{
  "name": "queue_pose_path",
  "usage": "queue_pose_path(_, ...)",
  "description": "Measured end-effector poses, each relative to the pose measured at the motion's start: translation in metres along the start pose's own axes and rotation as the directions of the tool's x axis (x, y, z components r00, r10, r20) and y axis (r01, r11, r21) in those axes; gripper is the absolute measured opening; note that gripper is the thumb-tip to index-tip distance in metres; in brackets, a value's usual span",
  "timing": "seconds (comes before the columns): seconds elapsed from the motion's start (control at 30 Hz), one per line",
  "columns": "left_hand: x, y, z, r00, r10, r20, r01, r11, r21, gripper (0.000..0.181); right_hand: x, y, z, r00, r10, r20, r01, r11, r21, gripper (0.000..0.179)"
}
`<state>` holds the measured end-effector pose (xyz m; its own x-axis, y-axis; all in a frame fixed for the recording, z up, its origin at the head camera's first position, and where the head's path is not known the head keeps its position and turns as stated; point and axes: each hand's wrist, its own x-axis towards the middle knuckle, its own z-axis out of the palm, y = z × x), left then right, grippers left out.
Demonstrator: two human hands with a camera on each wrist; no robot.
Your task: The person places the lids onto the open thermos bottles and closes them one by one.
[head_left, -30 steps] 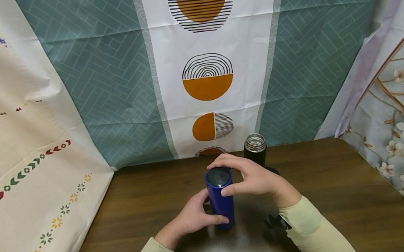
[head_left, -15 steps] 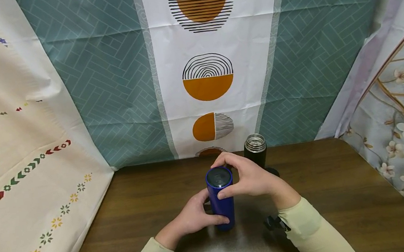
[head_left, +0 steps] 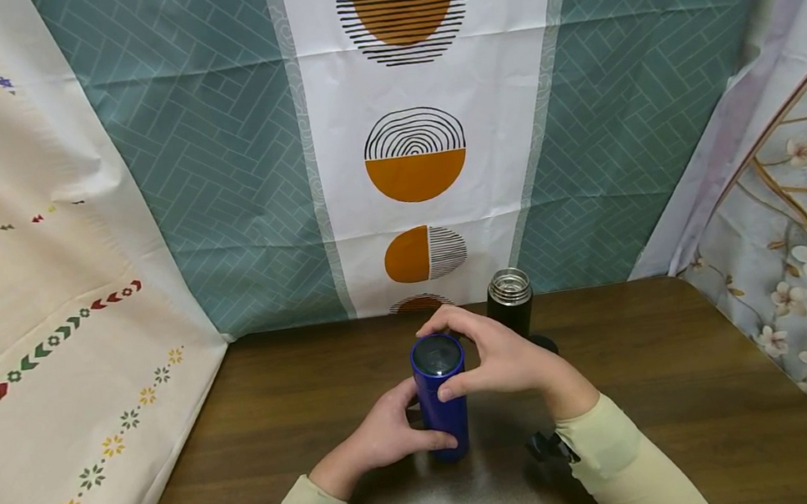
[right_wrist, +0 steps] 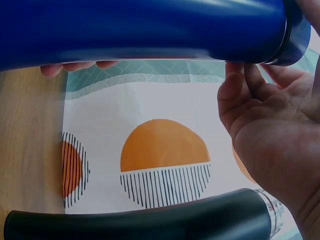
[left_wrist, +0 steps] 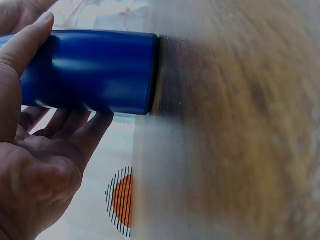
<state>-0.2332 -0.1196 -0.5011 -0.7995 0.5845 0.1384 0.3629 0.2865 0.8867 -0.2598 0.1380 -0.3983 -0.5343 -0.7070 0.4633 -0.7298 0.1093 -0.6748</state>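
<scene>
A blue vacuum flask (head_left: 443, 424) stands upright on the wooden table, its dark-topped lid (head_left: 437, 355) in place. Around the lower body curls my left hand (head_left: 383, 431), thumb on the near side. Up at the lid, my right hand (head_left: 499, 356) grips with thumb in front and fingers behind. In the left wrist view, the flask's dark base (left_wrist: 154, 75) meets the tabletop. The right wrist view shows a seam below the lid (right_wrist: 299, 37), with the right fingers (right_wrist: 232, 87) against the flask just under it. Some fingertips are hidden behind the flask.
Behind my right hand stands a black flask (head_left: 510, 298) without a lid, its steel threaded neck showing. A small black round item (head_left: 545, 343) lies beside it, partly hidden by that hand. Patterned cloth (head_left: 405, 83) hangs at the table's back edge.
The right thumb and fingertips have shifted slightly around the top of the flask, the thumb a little lower and to the left. The left hand and the flask have stayed in place.
</scene>
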Motion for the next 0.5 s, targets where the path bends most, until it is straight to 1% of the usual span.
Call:
queue_pose_path(0.1, -0.0005, -0.0007, -0.0007, 1.0, -0.008, -0.001, 0.008, 1.0, 0.001, 0.074, 0.0, 0.0, -0.0009, 0.999, -0.03, 0.032, 0.03, 1.0, 0.01, 0.068)
queue_pose_path(0.17, -0.0003, -0.0006, -0.0009, 1.0, -0.009, -0.001, 0.009, 1.0, 0.002, 0.074, -0.0003, 0.0001, -0.0011, 0.998, -0.034, 0.047, 0.033, 0.999, 0.022, 0.068)
queue_pose_path(0.3, 0.0001, -0.0002, -0.0007, 1.0, -0.014, -0.006, 0.014, 1.0, 0.011, 0.074, -0.0011, 0.0013, -0.0003, 0.998, -0.043, 0.05, 0.041, 0.998, 0.041, 0.066)
queue_pose_path(0.5, -0.0005, 0.0015, -0.0008, 1.0, -0.019, -0.007, 0.019, 1.0, 0.024, 0.075, -0.0026, 0.0062, 0.0011, 0.997, -0.055, 0.059, 0.049, 0.994, 0.102, 0.066)
